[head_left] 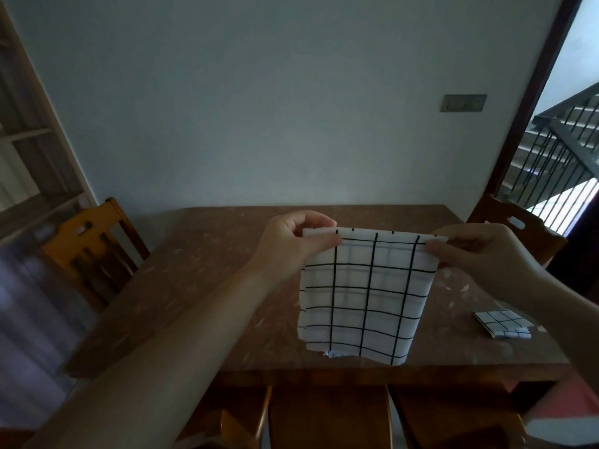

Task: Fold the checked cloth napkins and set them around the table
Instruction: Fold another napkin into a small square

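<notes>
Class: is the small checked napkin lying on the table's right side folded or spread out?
Folded: the small checked cloth napkin lies as a compact layered packet on the brown wooden table.

Overall level: dim, cool grey cast.
Light source: daylight from the doorway [580, 176] at 3 o'clock.
Brightest area: the white napkin [366, 293], mid-frame.
Glare: faint sheen on the tabletop [201, 273] at 9 o'clock.
Blur: soft throughout; the chair [90, 247] at 9 o'clock smeared.
Distortion: wide-angle bowing at edges.
</notes>
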Tool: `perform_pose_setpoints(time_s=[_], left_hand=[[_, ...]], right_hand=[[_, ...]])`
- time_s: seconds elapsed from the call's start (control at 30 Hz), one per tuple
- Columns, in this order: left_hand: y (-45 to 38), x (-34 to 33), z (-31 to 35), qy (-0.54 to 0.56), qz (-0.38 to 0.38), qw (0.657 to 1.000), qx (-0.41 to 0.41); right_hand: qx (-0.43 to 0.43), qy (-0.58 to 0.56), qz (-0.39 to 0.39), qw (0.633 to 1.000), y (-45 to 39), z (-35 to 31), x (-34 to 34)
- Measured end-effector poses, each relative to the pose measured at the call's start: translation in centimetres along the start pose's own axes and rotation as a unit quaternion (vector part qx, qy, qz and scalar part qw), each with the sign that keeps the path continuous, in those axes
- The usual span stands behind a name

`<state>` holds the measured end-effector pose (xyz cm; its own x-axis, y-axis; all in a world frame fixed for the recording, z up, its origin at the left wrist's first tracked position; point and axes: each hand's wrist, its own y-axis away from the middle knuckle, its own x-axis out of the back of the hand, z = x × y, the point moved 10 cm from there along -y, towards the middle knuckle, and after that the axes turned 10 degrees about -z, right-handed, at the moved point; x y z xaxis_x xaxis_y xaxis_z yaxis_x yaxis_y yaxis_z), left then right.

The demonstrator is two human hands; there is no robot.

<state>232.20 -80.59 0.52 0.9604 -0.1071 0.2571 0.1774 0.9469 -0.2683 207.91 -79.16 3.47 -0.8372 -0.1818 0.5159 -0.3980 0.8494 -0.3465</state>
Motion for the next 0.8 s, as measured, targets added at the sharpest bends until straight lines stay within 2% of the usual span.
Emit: perform_pose_setpoints(time_s=[0.2, 0.37, 0.53, 0.63, 0.7, 0.8], left_hand=[[0.0, -0.2, -1.1, 0.129, -0.003, 0.991, 0.046], [-0.5, -0.5, -1.8, 0.187, -0.010, 0.981, 0.052], [-0.9, -1.3, -0.6, 0.275, -0.008, 0.961, 0.039], [-0.6, -1.6, -1.2, 0.230, -0.042, 0.971, 0.039], [0.4, -2.5, -3.0, 0.177, -0.076, 0.975, 0.106], [2.0, -5.7, -6.0, 0.135, -0.165, 0.959, 0.188]], right_hand=[[-0.009, 0.036, -0.006, 0.999, 0.0, 0.9, 0.4], [0.001, -0.043, 0.024, 0.999, 0.3, 0.4, 1.1], [-0.050, -0.049, -0.076, 0.995, 0.4, 1.5, -1.5], [-0.058, -0.124, -0.074, 0.988, 0.2, 1.5, -1.7], [-0.067, -0.170, -0.086, 0.979, 0.1, 1.8, -1.6], [-0.105, -0.217, -0.049, 0.969, -0.1, 2.9, -0.9]])
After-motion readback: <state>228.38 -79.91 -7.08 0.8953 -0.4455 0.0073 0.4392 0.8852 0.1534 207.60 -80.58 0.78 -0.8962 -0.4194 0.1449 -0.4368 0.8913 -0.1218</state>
